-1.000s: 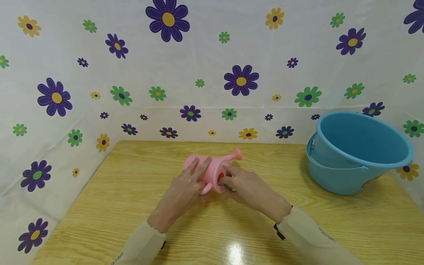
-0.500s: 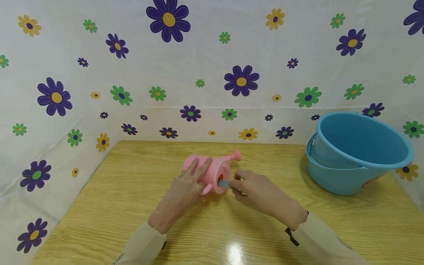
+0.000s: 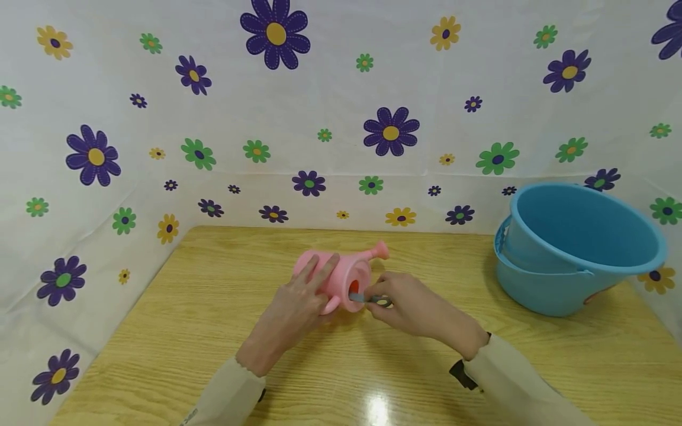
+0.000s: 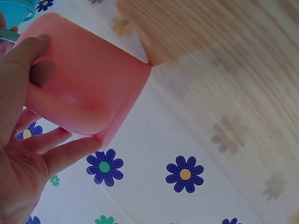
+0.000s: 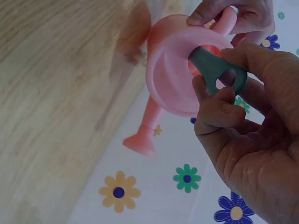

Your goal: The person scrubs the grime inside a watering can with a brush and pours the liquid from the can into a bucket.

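Note:
A pink watering can (image 3: 333,275) lies on its side on the table, its opening facing right and its spout toward the back right. My left hand (image 3: 298,302) grips the can, with fingers spread over the body and the thumb near the can's handle; the left wrist view has the thumb (image 4: 28,51) against the pink wall. My right hand (image 3: 412,305) pinches a flat teal-grey tool handle (image 5: 210,65) with a ring-shaped end. Its other end is inside the opening, hidden, so its kind does not show. Reddish-orange colour is visible within the can.
A large blue bucket (image 3: 551,290) with a carrying handle stands tilted at the back right of the wooden table (image 3: 213,284). A white cloth (image 3: 330,94) printed with flowers hangs behind and along the left side.
My right hand has drawn back rightward from the can's opening, then come slightly left again. More of the tool's handle and ring end shows. The left hand and can have stayed put.

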